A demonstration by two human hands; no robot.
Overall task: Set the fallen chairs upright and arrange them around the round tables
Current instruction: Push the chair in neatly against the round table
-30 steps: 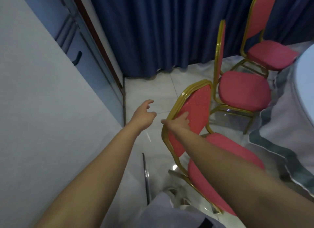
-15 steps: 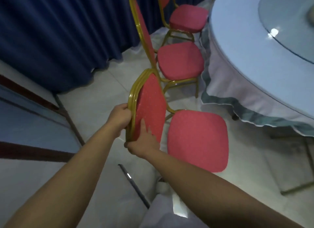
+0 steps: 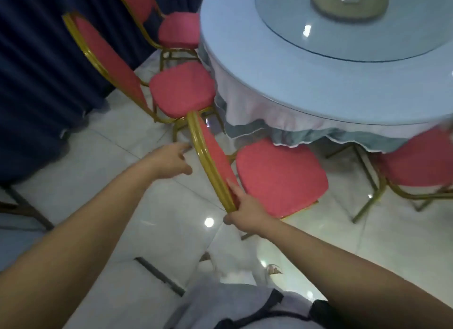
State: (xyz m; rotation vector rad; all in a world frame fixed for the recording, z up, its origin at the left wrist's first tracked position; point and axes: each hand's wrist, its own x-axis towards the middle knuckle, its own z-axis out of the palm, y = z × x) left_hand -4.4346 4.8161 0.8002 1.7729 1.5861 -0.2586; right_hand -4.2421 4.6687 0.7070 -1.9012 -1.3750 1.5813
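**Chair in hand at the backrest, seat pointing at the table**

The chair (image 3: pixel 279 179) stands on its legs, red seat level, with its gold-framed backrest (image 3: pixel 213 162) edge-on to the camera. The long line of that backrest runs from the right hand (image 3: pixel 246 207) up and away, leaning a little to the left. The right hand grips it at the near, lower end: one of its fingers (image 3: pixel 232 187) lies straight along the red pad while the thumb wraps under the frame.

The seat lies to the right of these fingers and beyond them, towards the table (image 3: pixel 318 103). Its far edge meets the hem of the tablecloth (image 3: pixel 255 122) in this view. So the push that tucks the chair in, as I judge it, goes forward and to the right from the gripping hand, straight across the backrest's long line.

The left hand (image 3: pixel 169 160) holds nothing. Its fingers (image 3: pixel 182 147) are loosely spread just left of the frame, about halfway up; blur hides whether they touch it. It is nearer the top of the backrest, so it looks better placed to steady the upper end.

Beyond the left fingers, a second chair (image 3: pixel 181 88) is already drawn up to the table. Its legs stand close to the backrest's top, which could catch there.
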